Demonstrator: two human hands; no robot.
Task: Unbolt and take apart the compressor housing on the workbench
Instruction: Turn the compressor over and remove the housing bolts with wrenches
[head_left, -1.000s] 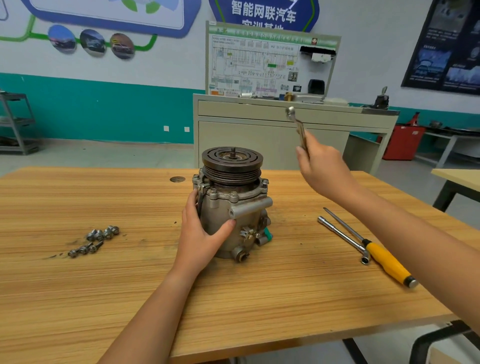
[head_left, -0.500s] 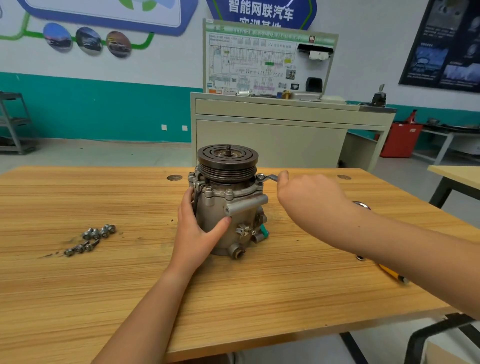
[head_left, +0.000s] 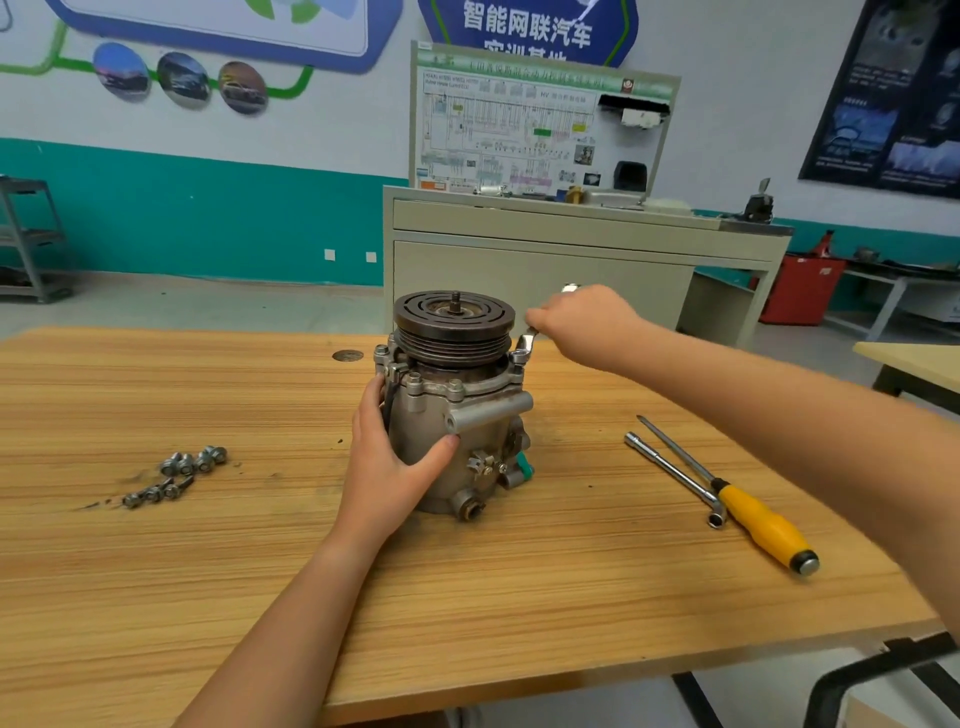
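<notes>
Auto training workshop / teaching lab. At 12 o'clock a beige metal cabinet (head_left: 545, 270) carries an upright white wiring-diagram teaching board (head_left: 519, 135). Above it is a blue wall sign w/ white Chinese characters (head_left: 527, 31) incl. 汽车 (car). Three oval car photos (head_left: 182, 78) at 10-11. Grey metal shelf rack (head_left: 31, 239) at 9. Light wooden workbench (head_left: 208, 597) up front, w/ yellow-handled screwdriver (head_left: 763, 525) & long steel socket wrench (head_left: 675, 475) at 4.
</notes>
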